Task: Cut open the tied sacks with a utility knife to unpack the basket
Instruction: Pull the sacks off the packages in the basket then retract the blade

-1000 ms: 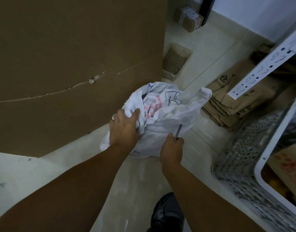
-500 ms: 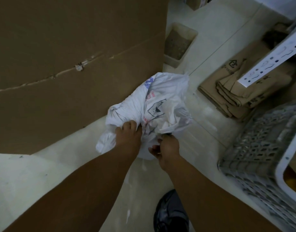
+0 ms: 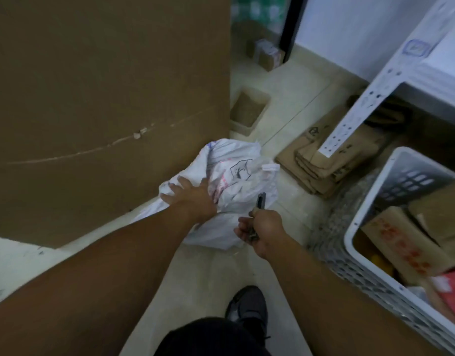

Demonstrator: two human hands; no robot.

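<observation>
Since half a second ago our left hand (image 3: 189, 195) has let go of the bunched cloth, and our right hand (image 3: 259, 229) has drawn back a little from the sack (image 3: 236, 176).

In the head view, the left hand lies on the sack with its fingers (image 3: 169, 187) spread straight. We judge it is pinning the loose white material so it cannot slide under the blade. The right hand's fingers are curled round the utility knife (image 3: 260, 201), whose dark end points away from us over the sack's near side. We cannot tell whether it touches the fabric. The sack sits crumpled on the floor (image 3: 208, 273), against the foot of a big cardboard sheet (image 3: 105, 98).

To the right stands the white perforated basket (image 3: 370, 209). It holds brown cartons (image 3: 401, 240) with red print, and something red at the near corner. Just beyond the sack is a small open box (image 3: 248, 110); we cannot make out its contents. Flattened cartons (image 3: 321, 160) are stacked near the basket.
</observation>
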